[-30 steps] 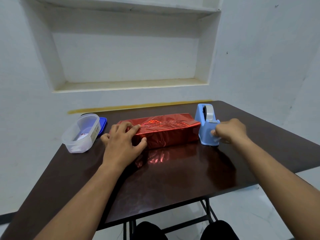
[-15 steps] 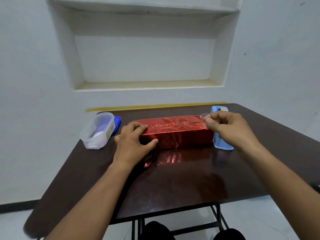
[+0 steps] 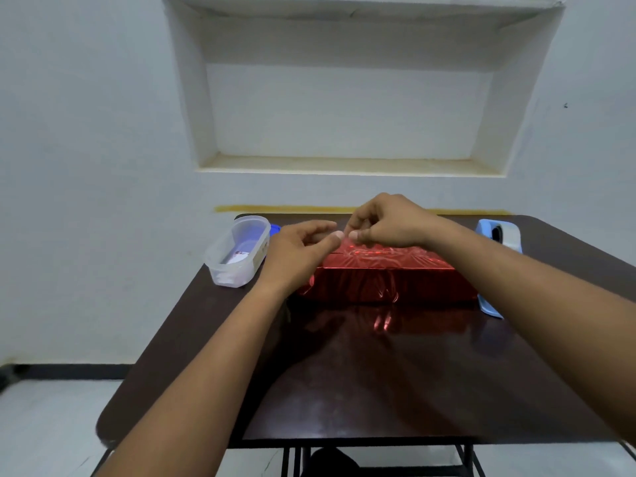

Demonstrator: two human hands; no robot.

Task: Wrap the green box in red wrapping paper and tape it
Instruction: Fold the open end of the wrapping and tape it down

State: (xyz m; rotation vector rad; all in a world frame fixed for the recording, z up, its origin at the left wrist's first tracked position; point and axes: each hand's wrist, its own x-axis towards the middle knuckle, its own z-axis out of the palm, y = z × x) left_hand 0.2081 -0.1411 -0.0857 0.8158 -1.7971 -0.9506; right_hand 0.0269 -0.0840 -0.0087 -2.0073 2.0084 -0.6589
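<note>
The box [image 3: 385, 280], fully covered in shiny red wrapping paper, lies lengthwise at the middle of the dark table [image 3: 361, 380]; no green shows. Both hands hover over its left top end. My right hand [image 3: 389, 222] pinches a small clear piece of tape [image 3: 345, 235] between thumb and forefinger. My left hand [image 3: 303, 249] meets it, with thumb and forefinger at the same piece. The tape is barely visible. The blue tape dispenser [image 3: 499, 235] stands behind the box's right end, partly hidden by my right forearm.
A clear plastic container [image 3: 237, 251] sits on a blue lid [image 3: 274, 229] at the table's back left. Behind the table is a white wall with a recessed shelf niche [image 3: 347, 163]. The table's near half is bare, reflecting the red paper.
My right hand carried the tape piece from the dispenser leftwards over the box. My left hand lifted off the box's left end and came up to meet it. The camera shifted left.
</note>
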